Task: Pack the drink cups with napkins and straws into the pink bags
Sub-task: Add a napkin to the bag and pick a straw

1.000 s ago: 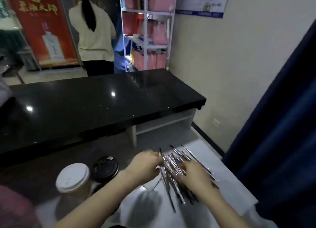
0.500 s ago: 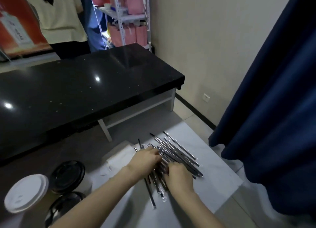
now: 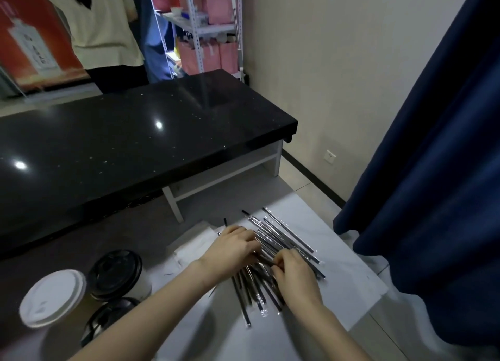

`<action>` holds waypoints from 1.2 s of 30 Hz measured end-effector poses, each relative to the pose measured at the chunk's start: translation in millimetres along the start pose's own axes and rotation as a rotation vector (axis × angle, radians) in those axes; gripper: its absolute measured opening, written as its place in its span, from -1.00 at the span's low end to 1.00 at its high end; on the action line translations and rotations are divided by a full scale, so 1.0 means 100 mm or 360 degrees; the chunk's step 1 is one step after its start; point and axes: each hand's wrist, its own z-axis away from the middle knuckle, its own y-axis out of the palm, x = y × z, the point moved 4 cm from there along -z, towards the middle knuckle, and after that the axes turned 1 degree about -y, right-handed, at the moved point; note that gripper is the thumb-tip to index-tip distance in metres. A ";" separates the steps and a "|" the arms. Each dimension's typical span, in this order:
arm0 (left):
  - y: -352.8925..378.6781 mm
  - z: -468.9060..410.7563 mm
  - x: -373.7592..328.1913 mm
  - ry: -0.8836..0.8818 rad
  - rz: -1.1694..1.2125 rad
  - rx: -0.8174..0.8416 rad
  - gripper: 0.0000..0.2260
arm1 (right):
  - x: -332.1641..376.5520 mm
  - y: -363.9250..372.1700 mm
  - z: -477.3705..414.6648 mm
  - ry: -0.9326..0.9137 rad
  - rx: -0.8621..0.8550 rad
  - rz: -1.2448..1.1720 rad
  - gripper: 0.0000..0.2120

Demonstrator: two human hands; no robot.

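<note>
A loose pile of wrapped black straws lies on the white table. My left hand rests on the pile's left side, fingers curled over several straws. My right hand is beside it on the near side of the pile, fingertips pinching at a straw. White napkins lie just left of my left hand. Three lidded cups stand at the lower left: one with a white lid, two with black lids. Pink bags sit on a far shelf.
A black-topped counter runs across the middle, above the table's far edge. A dark blue curtain hangs at the right, close to the table's corner. A person in a cream top stands behind the counter beside a metal shelf rack.
The view has tilted down and to the right. Both hands have stayed on the straw pile, gathering the spread straws closer together.
</note>
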 end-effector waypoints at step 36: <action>-2.23 5.93 0.46 -0.1466 0.0036 -0.1242 -0.84 | 5.02 1.31 1.92 -0.2283 0.0774 -0.0061 -0.71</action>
